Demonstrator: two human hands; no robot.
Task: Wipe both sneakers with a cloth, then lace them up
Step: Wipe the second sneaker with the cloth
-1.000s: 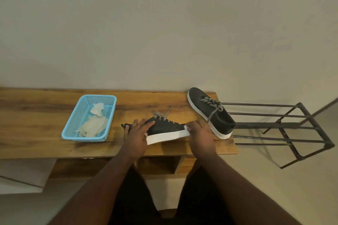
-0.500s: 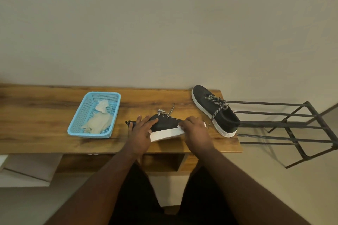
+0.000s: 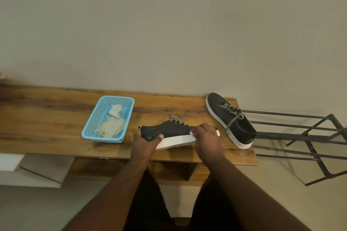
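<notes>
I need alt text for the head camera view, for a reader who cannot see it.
A person's left hand grips the heel of a black sneaker tilted on a wooden bench, while the right hand holds its toe end. A second sneaker lies to the right; a blue basket holding cloths sits left.

Two bare forearms are seen rising from the lower frame, no sleeves visible; left hand (image 3: 145,145) and right hand (image 3: 207,139) ungloved; black legwear (image 3: 148,202) is worn, lower centre.
</notes>
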